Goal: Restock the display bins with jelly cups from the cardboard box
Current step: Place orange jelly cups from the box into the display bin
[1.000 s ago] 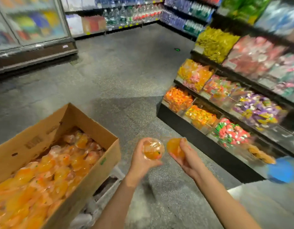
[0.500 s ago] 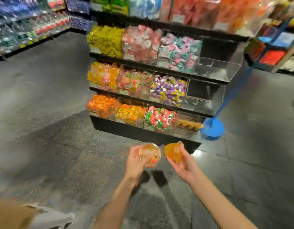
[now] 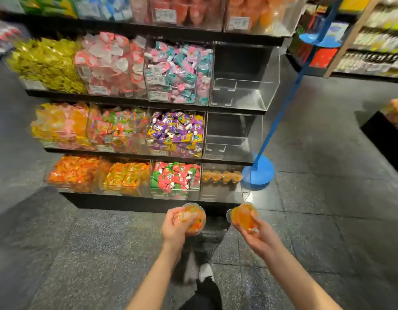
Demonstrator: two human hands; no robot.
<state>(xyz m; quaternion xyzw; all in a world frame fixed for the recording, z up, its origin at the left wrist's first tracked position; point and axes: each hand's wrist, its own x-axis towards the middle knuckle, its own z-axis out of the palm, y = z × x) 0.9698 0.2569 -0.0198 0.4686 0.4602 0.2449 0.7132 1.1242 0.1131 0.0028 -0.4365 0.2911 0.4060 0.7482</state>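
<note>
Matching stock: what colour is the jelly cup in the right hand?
Orange, seen in the head view: jelly cup, right hand.

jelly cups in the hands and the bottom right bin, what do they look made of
Jelly cup in the left hand: seemingly thin clear plastic under a printed film lid, orange jelly showing through. Jelly cup in the right hand: the same glossy clear wall. Bottom right bin: clear, rigid, probably acrylic; the cups inside show through its front.

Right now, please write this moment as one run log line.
left hand: grips orange jelly cup | right hand: grips orange jelly cup | clear bottom-right bin: four cups
</note>
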